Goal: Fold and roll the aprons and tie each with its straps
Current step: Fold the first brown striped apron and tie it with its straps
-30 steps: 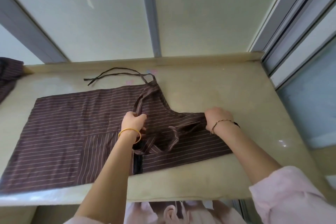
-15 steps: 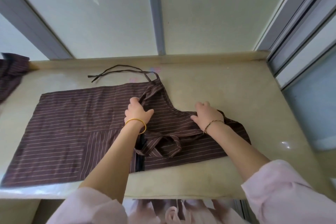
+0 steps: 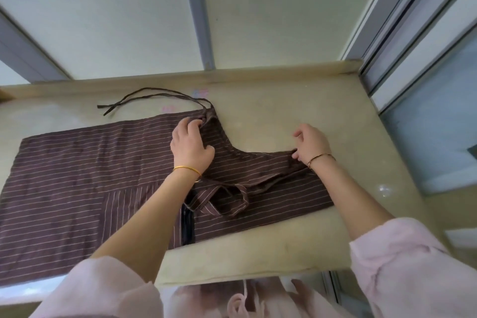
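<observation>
A brown apron with thin pale stripes (image 3: pixel 85 175) lies flat on the beige counter (image 3: pixel 296 111), its bib end at the right. Its thin dark waist straps (image 3: pixel 144 94) trail across the counter behind it. A wide neck strap (image 3: pixel 227 196) lies looped on the bib. My left hand (image 3: pixel 189 146) rests on the apron near its far corner, with the fingertips curled on the fabric where the waist straps join. My right hand (image 3: pixel 311 144) pinches the bib's far edge between thumb and fingers.
The counter ends in a raised lip against a white panelled wall (image 3: pixel 144 20). A sliding window frame (image 3: pixel 413 33) runs along the right side. The apron's left part hangs past the counter's front edge (image 3: pixel 232 271). Pink sleeves cover both upper arms.
My left hand has moved away from me, from the middle of the apron to its far corner by the straps. My right hand has shifted right and back to the bib's far edge.
</observation>
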Available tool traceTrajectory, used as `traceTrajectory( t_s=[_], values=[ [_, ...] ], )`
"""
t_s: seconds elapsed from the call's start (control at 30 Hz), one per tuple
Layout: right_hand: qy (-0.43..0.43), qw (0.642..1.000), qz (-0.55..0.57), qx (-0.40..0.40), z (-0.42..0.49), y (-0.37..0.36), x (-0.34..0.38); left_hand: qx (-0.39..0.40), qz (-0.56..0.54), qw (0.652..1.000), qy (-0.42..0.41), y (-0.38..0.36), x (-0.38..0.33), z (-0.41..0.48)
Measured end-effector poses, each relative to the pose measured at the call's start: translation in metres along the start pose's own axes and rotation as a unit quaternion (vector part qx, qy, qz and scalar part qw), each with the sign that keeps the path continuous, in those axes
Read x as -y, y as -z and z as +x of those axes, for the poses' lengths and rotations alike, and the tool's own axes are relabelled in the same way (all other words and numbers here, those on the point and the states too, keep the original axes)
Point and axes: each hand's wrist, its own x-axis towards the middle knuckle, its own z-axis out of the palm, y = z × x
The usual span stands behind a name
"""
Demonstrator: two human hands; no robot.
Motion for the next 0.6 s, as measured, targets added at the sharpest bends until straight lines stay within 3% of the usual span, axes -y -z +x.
traceTrajectory(
  t_s=[0.07,0.13,0.2,0.23,0.3,0.43,0.6],
  values=[
    [0.003,0.995,0.045,-0.086,0.0,0.008,-0.006,-0.014,0.045,0.99,-0.134,-0.005,-0.014,-0.01],
    [0.017,0.985,0.077,-0.154,-0.009,0.015,-0.005,0.127,0.018,0.96,-0.249,-0.011,-0.03,-0.019],
    [0.011,0.975,0.115,-0.192,-0.028,0.018,-0.002,0.285,-0.001,0.921,-0.266,-0.015,-0.047,-0.03],
    [-0.006,0.968,0.137,-0.208,-0.038,0.017,-0.003,0.321,0.007,0.909,-0.266,-0.017,-0.054,-0.033],
    [-0.046,0.965,0.153,-0.209,-0.06,0.011,-0.007,0.333,0.057,0.898,-0.283,-0.024,-0.061,-0.039],
    [-0.037,0.996,-0.067,-0.035,-0.078,-0.015,-0.023,0.32,0.102,0.894,-0.297,-0.036,-0.063,-0.042],
    [0.033,0.993,-0.088,-0.075,-0.076,-0.028,-0.031,0.25,0.04,0.937,-0.24,-0.036,-0.067,-0.044]
  ],
)
